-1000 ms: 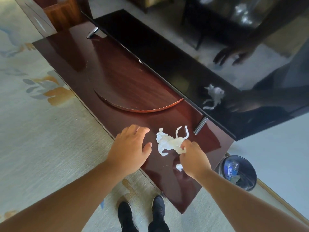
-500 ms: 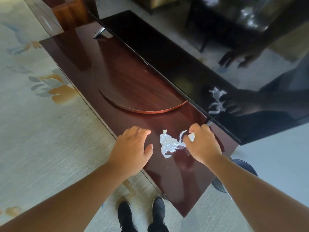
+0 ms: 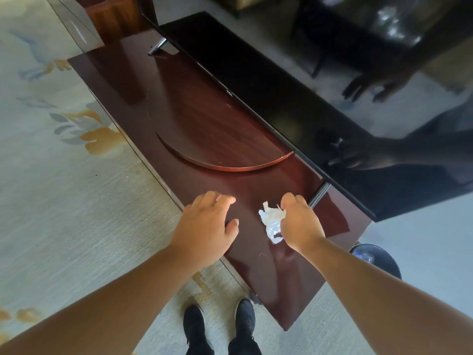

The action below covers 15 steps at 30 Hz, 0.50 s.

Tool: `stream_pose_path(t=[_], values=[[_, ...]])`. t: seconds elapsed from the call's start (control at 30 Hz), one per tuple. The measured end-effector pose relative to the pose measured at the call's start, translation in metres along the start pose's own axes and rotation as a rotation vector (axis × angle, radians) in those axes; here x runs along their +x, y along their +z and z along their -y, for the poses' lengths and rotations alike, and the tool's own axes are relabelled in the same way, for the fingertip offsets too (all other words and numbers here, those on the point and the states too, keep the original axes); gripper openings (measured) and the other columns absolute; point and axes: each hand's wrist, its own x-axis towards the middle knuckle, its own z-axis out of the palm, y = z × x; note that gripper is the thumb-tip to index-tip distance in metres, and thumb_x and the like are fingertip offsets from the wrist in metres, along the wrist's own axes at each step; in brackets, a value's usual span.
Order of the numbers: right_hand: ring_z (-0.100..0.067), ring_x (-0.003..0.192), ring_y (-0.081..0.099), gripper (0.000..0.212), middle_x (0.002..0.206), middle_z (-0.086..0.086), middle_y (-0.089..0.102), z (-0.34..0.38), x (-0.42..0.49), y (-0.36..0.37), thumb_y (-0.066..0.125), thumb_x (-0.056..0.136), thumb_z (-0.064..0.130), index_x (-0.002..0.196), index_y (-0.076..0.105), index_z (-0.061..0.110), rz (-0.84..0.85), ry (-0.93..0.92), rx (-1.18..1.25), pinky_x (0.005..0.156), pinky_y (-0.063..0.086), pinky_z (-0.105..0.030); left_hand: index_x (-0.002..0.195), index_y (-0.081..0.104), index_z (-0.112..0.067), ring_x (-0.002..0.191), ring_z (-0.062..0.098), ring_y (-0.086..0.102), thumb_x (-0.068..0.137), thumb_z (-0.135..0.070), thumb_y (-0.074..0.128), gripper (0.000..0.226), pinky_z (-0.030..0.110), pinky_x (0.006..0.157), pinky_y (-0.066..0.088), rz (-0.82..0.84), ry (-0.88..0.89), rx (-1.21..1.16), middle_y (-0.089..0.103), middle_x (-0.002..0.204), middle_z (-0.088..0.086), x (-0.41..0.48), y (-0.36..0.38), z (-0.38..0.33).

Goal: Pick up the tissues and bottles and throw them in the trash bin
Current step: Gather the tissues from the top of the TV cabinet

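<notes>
At the right end of the stand: I look down on a long, glossy dark-red wooden stand (image 3: pixel 204 119), with both my bare arms reaching over its front edge.
Tissue: one crumpled white tissue (image 3: pixel 271 221), bunched into a small wad near the front of the stand. I cannot tell whether it has left the wood.
Right hand: my right hand (image 3: pixel 299 224) comes at the tissue from the right. The fingers are curled down round its upper edge, gathering it into a pinch so the loose paper comes away in one piece.
Left hand: my left hand (image 3: pixel 204 226) is just beside the tissue, not touching it. It is palm down at the front edge, fingers loosely bent and thumb out, and it holds nothing. It looks placed to steady me as I lean.
Bin: a round dark trash bin (image 3: pixel 384 257) stands on the floor off the right end of the stand, partly hidden by my right forearm. A clear bottle (image 3: pixel 366 256) already lies inside.
Television: a black television (image 3: pixel 281 93) runs along the back of the stand. Its metal foot (image 3: pixel 318 194) is close behind my right hand.
Underfoot: my black shoes (image 3: pixel 194 321) rest on a pale patterned carpet (image 3: pixel 64 201).
Step in hand: I judge this to be the pick-up of the tissue.
Next move: the bin sits to my right, so a short swing that way should do. I must keep my grip tight, since light paper slips easily.
</notes>
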Motion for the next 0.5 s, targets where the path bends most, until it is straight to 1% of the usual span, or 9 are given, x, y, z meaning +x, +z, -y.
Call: stream_pose_path(t=[0.1, 0.17, 0.23, 0.3, 0.33, 0.37, 0.4, 0.43, 0.5], values=[[-0.025, 0.069, 0.049, 0.036, 0.101, -0.004, 0.043, 0.001, -0.001, -0.012, 0.046, 0.073, -0.013, 0.098, 0.054, 0.012, -0.058, -0.033, 0.096, 0.059, 0.036, -0.029, 0.132, 0.046, -0.022, 0.113, 0.019, 0.047, 0.091, -0.038, 0.049, 0.044, 0.036, 0.095, 0.043, -0.002, -0.003, 0.002, 0.051, 0.127, 0.0, 0.001, -0.003, -0.001], [-0.024, 0.07, 0.051, 0.031, 0.096, -0.002, 0.048, 0.003, -0.001, -0.02, 0.045, 0.074, -0.012, 0.089, 0.058, 0.011, -0.081, -0.055, 0.108, 0.056, 0.037, -0.028, 0.133, 0.045, -0.022, 0.113, 0.019, 0.047, 0.091, -0.038, 0.049, 0.044, 0.036, 0.095, 0.043, -0.007, -0.004, 0.005, 0.051, 0.127, 0.0, 0.001, -0.004, -0.002], [-0.024, 0.074, 0.053, 0.024, 0.087, -0.003, 0.054, 0.005, -0.001, -0.025, 0.042, 0.078, -0.007, 0.08, 0.057, 0.012, -0.122, -0.071, 0.099, 0.056, 0.039, -0.029, 0.133, 0.045, -0.022, 0.113, 0.019, 0.047, 0.091, -0.038, 0.049, 0.045, 0.036, 0.095, 0.042, -0.016, -0.002, 0.008, 0.051, 0.127, 0.0, 0.0, -0.005, -0.003], [-0.024, 0.078, 0.052, 0.015, 0.084, -0.001, 0.054, 0.01, -0.002, -0.025, 0.044, 0.082, 0.003, 0.078, 0.055, 0.013, -0.151, -0.085, 0.128, 0.059, 0.04, -0.031, 0.133, 0.045, -0.022, 0.113, 0.018, 0.046, 0.091, -0.038, 0.049, 0.045, 0.036, 0.096, 0.041, -0.022, 0.0, 0.012, 0.05, 0.126, -0.001, 0.0, -0.006, -0.005], [-0.023, 0.081, 0.05, 0.007, 0.086, -0.001, 0.052, 0.012, -0.003, -0.024, 0.049, 0.083, 0.01, 0.082, 0.055, 0.014, -0.141, -0.095, 0.137, 0.064, 0.041, -0.032, 0.133, 0.045, -0.022, 0.113, 0.018, 0.047, 0.091, -0.038, 0.048, 0.045, 0.036, 0.095, 0.041, -0.026, 0.0, 0.013, 0.051, 0.126, -0.001, 0.0, -0.006, -0.006], [-0.023, 0.085, 0.047, 0.007, 0.089, 0.0, 0.048, 0.015, -0.004, -0.022, 0.054, 0.083, 0.018, 0.088, 0.055, 0.014, -0.109, -0.104, 0.121, 0.07, 0.042, -0.033, 0.133, 0.045, -0.023, 0.113, 0.018, 0.047, 0.091, -0.039, 0.048, 0.045, 0.036, 0.095, 0.041, -0.03, 0.0, 0.014, 0.051, 0.126, -0.001, -0.001, -0.006, -0.007], [-0.022, 0.088, 0.044, 0.017, 0.093, 0.0, 0.044, 0.017, -0.006, -0.019, 0.059, 0.081, 0.025, 0.094, 0.054, 0.015, -0.058, -0.106, 0.084, 0.074, 0.042, -0.033, 0.132, 0.045, -0.023, 0.113, 0.018, 0.047, 0.09, -0.039, 0.049, 0.045, 0.036, 0.095, 0.042, -0.032, 0.0, 0.014, 0.051, 0.126, -0.001, -0.001, -0.006, -0.007], [-0.023, 0.09, 0.043, 0.023, 0.096, 0.0, 0.041, 0.017, -0.008, -0.015, 0.062, 0.08, 0.027, 0.098, 0.052, 0.017, -0.002, -0.108, 0.05, 0.076, 0.042, -0.032, 0.132, 0.045, -0.022, 0.113, 0.018, 0.047, 0.09, -0.039, 0.049, 0.045, 0.036, 0.095, 0.042, -0.033, -0.002, 0.011, 0.051, 0.126, -0.001, -0.002, -0.006, -0.007], [-0.023, 0.089, 0.05, 0.017, 0.099, 0.001, 0.04, 0.019, -0.012, -0.009, 0.058, 0.082, 0.015, 0.096, 0.05, 0.019, 0.064, -0.109, 0.025, 0.07, 0.041, -0.029, 0.132, 0.045, -0.022, 0.114, 0.018, 0.046, 0.09, -0.038, 0.049, 0.045, 0.036, 0.095, 0.042, -0.034, -0.007, 0.006, 0.051, 0.126, -0.001, -0.004, -0.006, -0.007]])
